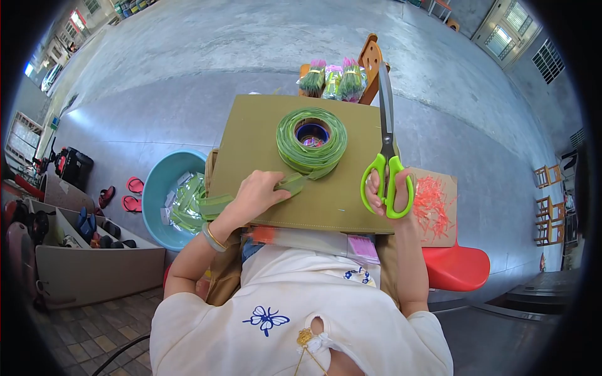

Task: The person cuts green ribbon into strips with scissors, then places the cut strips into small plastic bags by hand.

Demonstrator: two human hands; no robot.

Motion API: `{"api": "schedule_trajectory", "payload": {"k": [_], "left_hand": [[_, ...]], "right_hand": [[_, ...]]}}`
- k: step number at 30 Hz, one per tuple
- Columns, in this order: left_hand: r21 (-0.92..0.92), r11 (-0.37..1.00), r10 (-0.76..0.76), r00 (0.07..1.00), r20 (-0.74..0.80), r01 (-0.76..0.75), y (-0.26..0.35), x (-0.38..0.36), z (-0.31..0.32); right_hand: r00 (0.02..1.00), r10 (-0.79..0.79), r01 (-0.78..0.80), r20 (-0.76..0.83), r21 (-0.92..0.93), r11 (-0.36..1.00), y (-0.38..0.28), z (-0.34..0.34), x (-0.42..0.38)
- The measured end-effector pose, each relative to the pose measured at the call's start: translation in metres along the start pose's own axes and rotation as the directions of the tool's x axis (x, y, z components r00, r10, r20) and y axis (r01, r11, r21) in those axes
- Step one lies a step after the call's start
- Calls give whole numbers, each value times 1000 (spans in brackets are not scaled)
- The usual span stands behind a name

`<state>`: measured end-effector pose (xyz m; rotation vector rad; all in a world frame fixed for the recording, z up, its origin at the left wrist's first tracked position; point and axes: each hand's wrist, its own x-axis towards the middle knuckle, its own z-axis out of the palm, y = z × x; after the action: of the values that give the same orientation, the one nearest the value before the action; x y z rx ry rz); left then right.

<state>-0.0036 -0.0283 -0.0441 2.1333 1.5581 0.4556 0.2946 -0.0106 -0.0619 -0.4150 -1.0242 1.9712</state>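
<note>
My left hand (257,193) pinches the loose end of a green translucent plastic strip (292,183) that comes off a thick roll (284,139). The roll lies flat on an olive-green board (251,125) and has a blue-rimmed core. In my right hand (401,185) is a pair of scissors (387,150) with lime-green handles. Its dark blades point away from me, close together, beyond the board's right side. More green strip runs from beside my left wrist into a light-blue basin (150,200), where green and clear plastic pieces (187,203) are heaped.
Pink-topped green bundles (350,80) lie on a wooden chair (371,56) behind the board. To the right, orange shreds (433,207) lie on cardboard (448,188) over a red stool (461,266). A shoe rack (100,269) and red slippers (133,203) are on the left.
</note>
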Motion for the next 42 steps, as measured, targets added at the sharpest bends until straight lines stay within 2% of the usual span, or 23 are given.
{"api": "schedule_trajectory", "payload": {"k": [3,4,6,7,9,11,13,16,19,26,35,38,41,42], "left_hand": [[-274,961,-35,998,47,47,20,21,-17],[-328,943,-64,998,5,63,20,27,-28],[-433,898,-130,988,-78,84,15,41,-50],[-531,843,-168,981,-101,90,11,46,-55],[-704,706,-242,960,-138,77,5,52,-66],[-747,665,-257,947,-190,31,3,51,-68],[-795,606,-280,938,-203,9,6,45,-65],[-808,589,-247,958,-144,31,13,37,-58],[-764,635,-265,962,-72,118,10,34,-51],[-763,639,-236,969,-76,96,9,32,-43],[-770,631,-236,969,-74,95,10,30,-43],[-775,624,-236,970,-65,100,11,29,-46],[-767,629,-249,967,-49,123,13,28,-48],[-760,637,-249,967,-44,129,12,28,-49]], "right_hand": [[998,39,-24,59,-241,970,-5,22,-3],[991,134,-121,30,-270,955,-11,31,-7],[967,245,-204,69,-365,908,-9,23,-17],[950,299,-238,88,-415,878,-10,23,-19],[938,346,-301,11,-468,831,-8,31,-24],[930,364,-338,-59,-529,779,-3,34,-24],[919,394,-339,-11,-527,779,9,27,-20],[931,365,-313,-11,-536,784,25,44,-6],[928,372,-299,11,-574,762,29,54,7],[955,295,-257,-26,-571,780,39,59,14],[943,332,-282,-22,-585,761,30,61,15],[921,348,-386,-176,-540,748,35,58,13],[878,397,-479,-269,-514,712,30,59,13],[890,370,-457,-268,-507,731,31,60,13]]}}
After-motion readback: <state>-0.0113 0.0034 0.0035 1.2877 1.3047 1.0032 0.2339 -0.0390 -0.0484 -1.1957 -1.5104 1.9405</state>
